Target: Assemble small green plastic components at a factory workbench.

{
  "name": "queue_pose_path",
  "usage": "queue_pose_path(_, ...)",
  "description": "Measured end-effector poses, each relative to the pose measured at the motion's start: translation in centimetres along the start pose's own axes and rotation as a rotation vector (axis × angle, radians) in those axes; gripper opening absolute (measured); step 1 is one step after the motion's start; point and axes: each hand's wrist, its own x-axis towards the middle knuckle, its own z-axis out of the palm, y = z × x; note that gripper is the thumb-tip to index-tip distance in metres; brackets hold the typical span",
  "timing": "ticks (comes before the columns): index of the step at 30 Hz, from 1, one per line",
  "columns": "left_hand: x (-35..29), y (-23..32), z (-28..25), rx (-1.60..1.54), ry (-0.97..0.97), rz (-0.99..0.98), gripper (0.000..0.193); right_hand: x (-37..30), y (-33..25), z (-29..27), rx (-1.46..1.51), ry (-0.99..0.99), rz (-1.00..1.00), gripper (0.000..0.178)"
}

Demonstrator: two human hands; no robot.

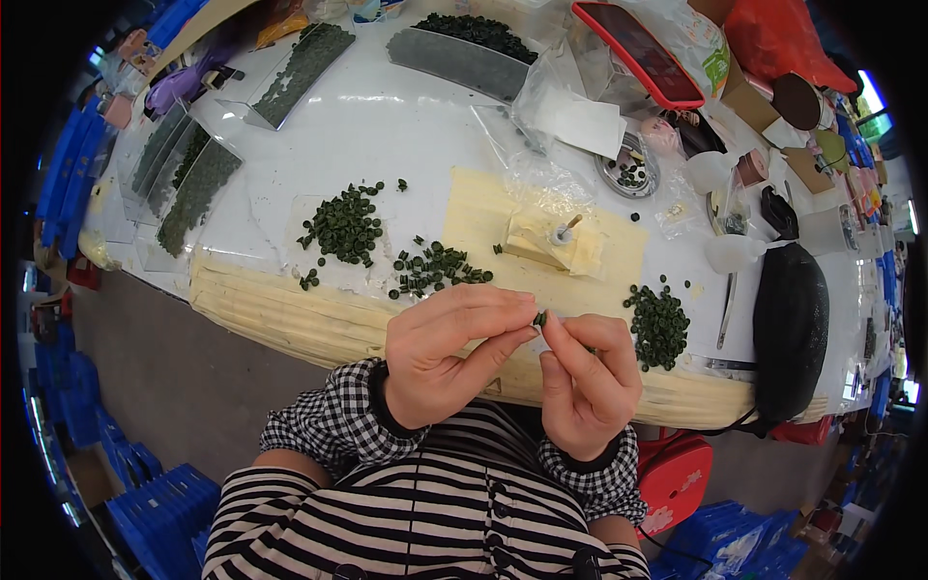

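Above the table's near edge, my left hand (449, 350) pinches a small dark green round piece (540, 318) between thumb and fingertips. My right hand (592, 382) comes from the other side with curled fingers, its index fingertip against the same piece. A bit of dark green shows among the right fingers, too hidden to make out. Similar pieces lie in a large pile (343, 227) and a looser pile (440, 269) beyond my left hand. Another pile (660, 327) is beside my right hand. Straight ahead stands a tape-wrapped block (553, 242) with a short peg (568, 227) on top.
Clear trays of green pieces (300, 72) stand far left, and a larger filled tray (459, 60) is at the back. A red-cased phone (643, 53) leans back right. A round metal dish (628, 166), tweezers (727, 311) and a black padded bundle (791, 333) lie rightward.
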Motion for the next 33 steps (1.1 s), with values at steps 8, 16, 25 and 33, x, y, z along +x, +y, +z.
queue_pose_path(8, 0.0, 0.0, 0.4, 0.06, 0.002, 0.029, 0.026, 0.0, 0.1, 0.0, -0.009, -0.01, 0.038, 0.036)
queue_pose_path(16, 0.0, -0.1, 0.7, 0.079, 0.029, 0.04, 0.022, 0.0, 0.1, 0.0, -0.015, -0.013, 0.036, 0.037)
queue_pose_path(25, -0.2, -0.3, 0.5, 0.09, -0.027, 0.041, 0.029, 0.3, 0.3, -0.1, -0.079, -0.037, -0.026, 0.036)
queue_pose_path(33, -0.1, -0.1, -0.8, -0.086, -0.04, -0.186, 0.019, -0.1, 0.2, -0.2, -0.051, -0.063, -0.019, 0.036)
